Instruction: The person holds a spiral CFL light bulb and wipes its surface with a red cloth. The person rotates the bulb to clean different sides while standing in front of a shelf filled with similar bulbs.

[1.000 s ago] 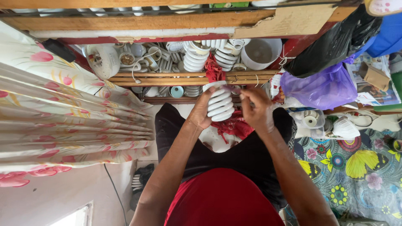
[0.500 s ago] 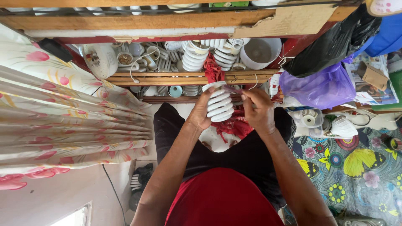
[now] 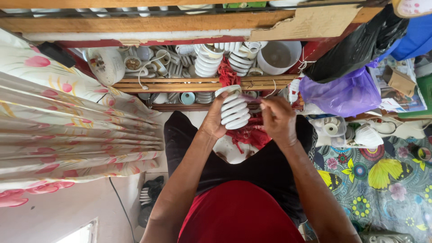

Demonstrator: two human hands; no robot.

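- The left hand (image 3: 215, 120) wraps its fingers around a white spiral bulb (image 3: 234, 111) and holds it up just in front of the wooden shelf (image 3: 180, 84).
- The right hand (image 3: 279, 118) is beside the bulb, pinching a thin purple tool (image 3: 248, 96) that touches the bulb's top.
- More white bulbs (image 3: 207, 63) lie on the shelf.
- A purple bag (image 3: 344, 92) hangs to the right of the shelf.
- A flowery curtain (image 3: 67, 130) hangs to its left.

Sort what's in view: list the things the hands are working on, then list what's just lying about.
In hand:
- white spiral bulb, gripped by the left hand
- thin purple tool, pinched in the right hand at the bulb's base

Lying about:
- other spiral bulbs on the wooden shelf
- white bowl
- purple plastic bag
- flowered curtain
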